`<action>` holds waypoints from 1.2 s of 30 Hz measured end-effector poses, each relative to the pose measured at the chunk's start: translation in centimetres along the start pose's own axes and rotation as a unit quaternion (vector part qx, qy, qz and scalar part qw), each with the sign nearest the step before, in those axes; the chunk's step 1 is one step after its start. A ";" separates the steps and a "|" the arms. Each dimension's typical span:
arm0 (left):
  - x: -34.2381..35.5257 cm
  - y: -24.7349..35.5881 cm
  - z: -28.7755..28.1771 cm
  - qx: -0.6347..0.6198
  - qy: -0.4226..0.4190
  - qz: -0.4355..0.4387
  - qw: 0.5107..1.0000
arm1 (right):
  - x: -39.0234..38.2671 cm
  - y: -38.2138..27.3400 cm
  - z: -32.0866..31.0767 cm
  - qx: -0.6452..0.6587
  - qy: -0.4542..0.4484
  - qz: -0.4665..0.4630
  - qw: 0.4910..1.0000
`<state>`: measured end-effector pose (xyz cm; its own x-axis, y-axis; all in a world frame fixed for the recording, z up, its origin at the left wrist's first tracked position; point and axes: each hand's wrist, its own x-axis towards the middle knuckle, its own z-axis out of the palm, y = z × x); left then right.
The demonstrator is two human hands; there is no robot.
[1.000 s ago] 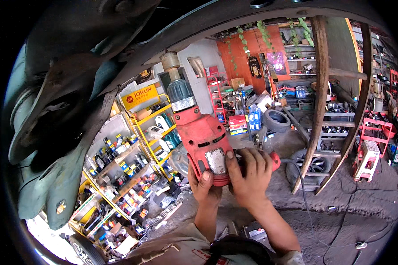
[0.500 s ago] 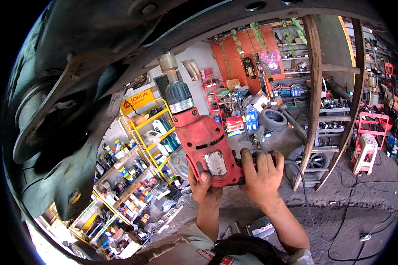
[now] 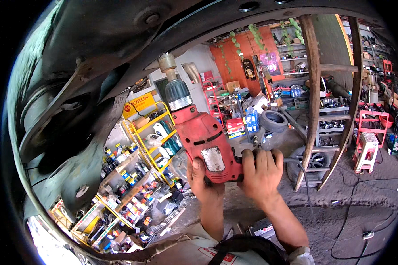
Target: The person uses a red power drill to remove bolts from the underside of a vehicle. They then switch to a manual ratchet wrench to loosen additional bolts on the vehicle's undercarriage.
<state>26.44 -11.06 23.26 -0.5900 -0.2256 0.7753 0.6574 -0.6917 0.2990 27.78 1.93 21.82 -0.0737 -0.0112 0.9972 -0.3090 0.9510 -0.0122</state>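
Two hands hold one red power drill upright beneath a metal underframe

The left hand (image 3: 203,180) wraps the lower left side of the red power drill (image 3: 208,145), its thumb lying up along the front face and its fingers mostly hidden behind the casing. The right hand (image 3: 263,176) shows its back, knuckles uppermost, fingers bent tightly round the handle at the drill's lower right; whether a finger presses the trigger cannot be told. Both grips are firm, with no gap visible between palm and tool. The left forearm rises almost straight from the lower edge, while the right slants up and inward.

The drill stands at the middle of the view, tilted a little left at its top. It carries one dark chuck (image 3: 177,92) and, above that, one metal cylinder (image 3: 167,62), whose upper end lies close under the metal underframe (image 3: 216,26); contact there is unclear. One cable (image 3: 292,159) leaves the handle.

Beyond, to the right, are two tyres, one dark tyre (image 3: 273,121) and one spoked wheel (image 3: 314,161), one wooden ladder (image 3: 313,88) and one white stool (image 3: 368,150). One yellow rack (image 3: 151,123) stands to the left.
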 end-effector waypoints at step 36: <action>1.3 -1.2 -1.8 0.039 -0.043 0.019 0.998 | -0.9 0.1 2.9 0.007 0.050 0.009 0.999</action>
<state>24.04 -11.76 22.91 -0.5240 -0.1893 0.8304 0.7150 -0.6275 0.3082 25.01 1.15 20.75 0.0148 0.0372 0.9992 -0.3216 0.9464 -0.0305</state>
